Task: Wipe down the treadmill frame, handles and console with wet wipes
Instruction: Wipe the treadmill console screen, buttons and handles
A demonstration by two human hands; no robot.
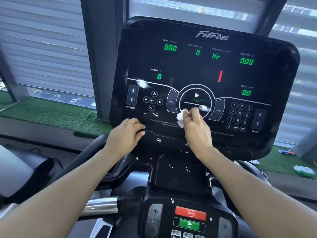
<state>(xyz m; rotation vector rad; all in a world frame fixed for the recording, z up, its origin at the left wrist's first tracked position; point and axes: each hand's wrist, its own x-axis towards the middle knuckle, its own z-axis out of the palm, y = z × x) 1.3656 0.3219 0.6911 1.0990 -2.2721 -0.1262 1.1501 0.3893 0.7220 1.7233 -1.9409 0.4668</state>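
Right hand (193, 124) presses a crumpled wet wipe (181, 118) against the console (188, 66); left hand (127, 133) rests on its lower edge.

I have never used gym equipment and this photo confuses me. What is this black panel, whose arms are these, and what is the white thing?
The picture comes from a camera worn on a person's head, looking forward and down, so the two arms are that person's own. The big black panel is a treadmill console: green numbers show time, calories, distance, incline and speed, all at zero, with a round START button and a number pad below. The right hand pinches a crumpled white wipe against the console, just below START. The left hand holds nothing and rests on the console's lower edge. Nearer the camera sits a smaller panel with a red stop button and a green go button.
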